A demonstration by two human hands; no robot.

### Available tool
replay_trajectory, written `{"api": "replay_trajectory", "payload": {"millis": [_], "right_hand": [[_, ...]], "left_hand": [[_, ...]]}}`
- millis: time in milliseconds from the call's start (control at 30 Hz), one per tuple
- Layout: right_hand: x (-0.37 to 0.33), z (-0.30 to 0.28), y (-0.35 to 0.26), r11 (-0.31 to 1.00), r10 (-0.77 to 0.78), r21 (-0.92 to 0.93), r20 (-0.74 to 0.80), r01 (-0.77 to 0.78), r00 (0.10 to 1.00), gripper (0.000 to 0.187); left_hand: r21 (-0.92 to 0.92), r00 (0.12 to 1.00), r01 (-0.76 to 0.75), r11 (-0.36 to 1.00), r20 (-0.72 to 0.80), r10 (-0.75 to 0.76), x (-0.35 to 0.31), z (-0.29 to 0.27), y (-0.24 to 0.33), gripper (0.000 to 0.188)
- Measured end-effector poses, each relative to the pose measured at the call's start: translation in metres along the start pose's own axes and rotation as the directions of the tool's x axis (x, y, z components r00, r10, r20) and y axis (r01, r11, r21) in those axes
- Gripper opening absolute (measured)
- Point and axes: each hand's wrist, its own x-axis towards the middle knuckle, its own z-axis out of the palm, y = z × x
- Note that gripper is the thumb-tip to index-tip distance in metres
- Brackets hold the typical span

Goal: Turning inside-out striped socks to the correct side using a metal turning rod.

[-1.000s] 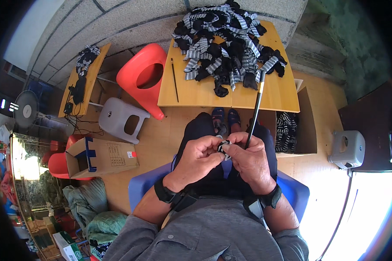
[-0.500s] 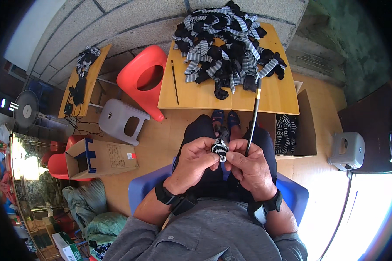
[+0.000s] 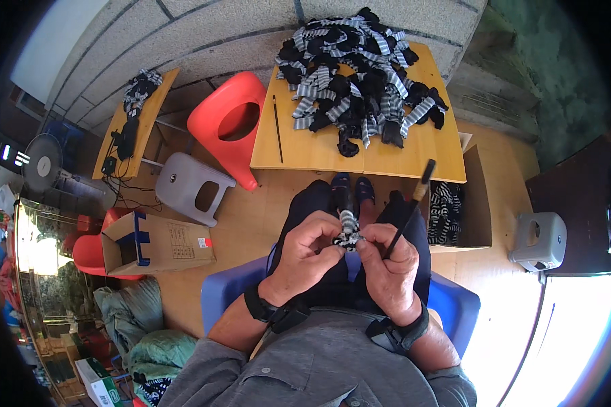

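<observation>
My left hand (image 3: 303, 256) and my right hand (image 3: 391, 268) meet above my lap, both closed on a small black-and-white striped knit piece (image 3: 348, 222). Thumbs and fingertips pinch its bunched lower edge, and its dark end hangs away toward my feet. A thin dark rod (image 3: 413, 209) with a tan band also sits in my right hand, slanting up and to the right. Ahead, a heap of similar striped and black knit pieces (image 3: 353, 85) covers much of a wooden table (image 3: 407, 159).
Another dark rod (image 3: 278, 129) lies at the table's left side. A red stool (image 3: 248, 157) and a grey stool (image 3: 187, 180) stand left of it. Beneath the right side, an open cardboard box (image 3: 476, 203) holds striped pieces. Farther left is another cardboard box (image 3: 176, 241).
The knit piece has turned and bunched between my fingers, showing a striped length upward. The rod in my right hand has swung to the right, its tip now off the table's heap.
</observation>
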Motion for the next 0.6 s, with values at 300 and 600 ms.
{"api": "replay_trajectory", "payload": {"millis": [300, 600], "right_hand": [[0.001, 0.002, -0.016, 0.900, 0.349, 0.255, 0.071, -0.355, 0.935, 0.007], [0.001, 0.007, -0.009, 0.628, 0.623, 0.499, 0.138, -0.598, 0.770, 0.005]], "left_hand": [[-0.140, 0.985, 0.068, 0.988, -0.150, -0.089, -0.004, 0.009, 0.008, 0.016], [-0.106, 0.968, 0.011, 0.994, -0.247, -0.037, 0.000, 0.012, -0.009, 0.015]]}}
